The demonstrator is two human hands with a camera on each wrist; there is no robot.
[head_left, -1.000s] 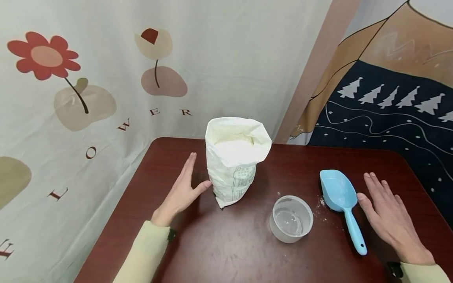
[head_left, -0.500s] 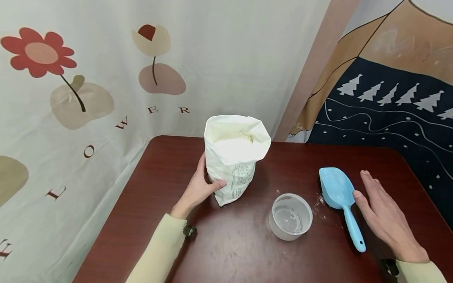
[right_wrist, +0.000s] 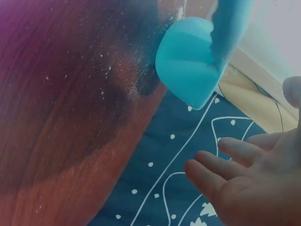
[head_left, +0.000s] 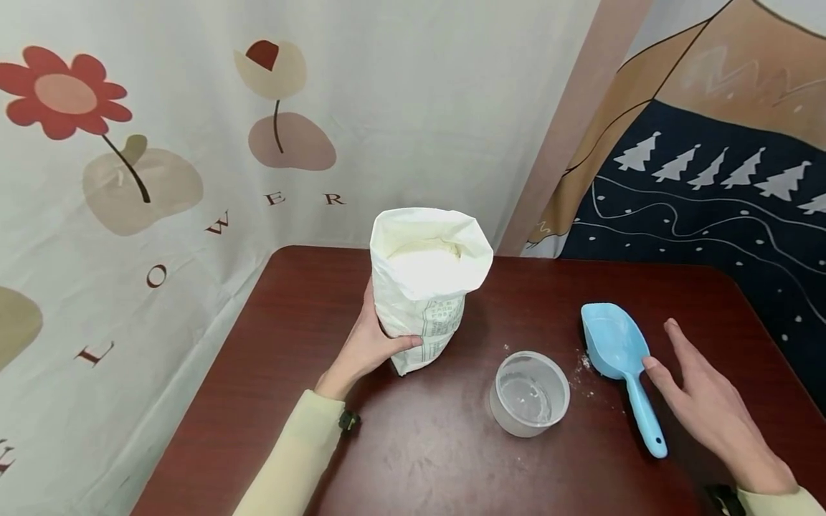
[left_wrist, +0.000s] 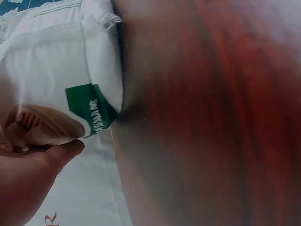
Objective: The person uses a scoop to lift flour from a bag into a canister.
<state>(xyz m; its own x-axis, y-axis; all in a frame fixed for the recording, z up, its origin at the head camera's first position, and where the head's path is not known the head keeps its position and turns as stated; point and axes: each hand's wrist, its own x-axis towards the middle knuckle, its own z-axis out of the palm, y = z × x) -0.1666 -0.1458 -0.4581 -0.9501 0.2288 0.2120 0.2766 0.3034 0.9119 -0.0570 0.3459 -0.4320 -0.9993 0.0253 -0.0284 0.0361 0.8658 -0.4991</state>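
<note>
My left hand (head_left: 364,347) grips the lower left side of an open white flour bag (head_left: 413,315), thumb across its front and fingers behind it. White powder fills the bag up near its folded rim. In the left wrist view, the bag (left_wrist: 47,70) shows a green label and a brown printed picture beside my thumb. On the right, my right hand (head_left: 713,408) has its fingers extended and spread, the thumb close to a light blue scoop (head_left: 616,344) lying on the table. The right wrist view shows that scoop (right_wrist: 183,61) beyond the open palm (right_wrist: 263,188).
Between bag and scoop stands a round clear plastic tub (head_left: 510,417), with white residue inside. Spilled powder (head_left: 585,360) dusts the dark red table (head_left: 426,444) beside the scoop. A printed cloth (head_left: 413,107) hangs behind the table's far edge.
My left hand has moved right from beside the flour bag and taken hold of it. The right hand stays by the scoop, its fingers slightly more spread.
</note>
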